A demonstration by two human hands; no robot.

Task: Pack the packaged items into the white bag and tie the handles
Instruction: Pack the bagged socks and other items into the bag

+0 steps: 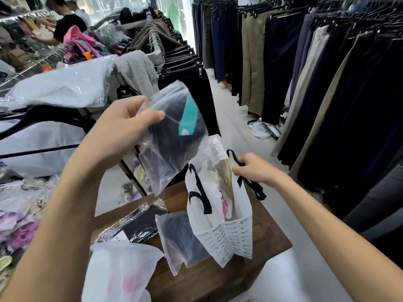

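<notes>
My left hand (pixel 122 129) grips a frosted plastic packet (pixel 174 138) holding a dark garment with a teal tag, raised above and left of the white bag (pixel 220 232). My right hand (pixel 253 168) holds the bag's rim by its black handle (pixel 250 182), keeping the mouth open. A packaged item with pink and yellow (pixel 224 192) sits inside the bag. On the wooden table (pixel 270 236) lie another frosted packet with dark cloth (pixel 181 238), a clear-wrapped black item (pixel 139 225) and a white packet with pink inside (pixel 122 273).
Racks of hanging trousers (pixel 305 68) line the right side and the middle (pixel 185 62). Piles of packaged clothes (pixel 61 86) cover the left. A person in a black shirt (pixel 67 25) stands at the far left. The floor aisle (pixel 229 118) runs ahead.
</notes>
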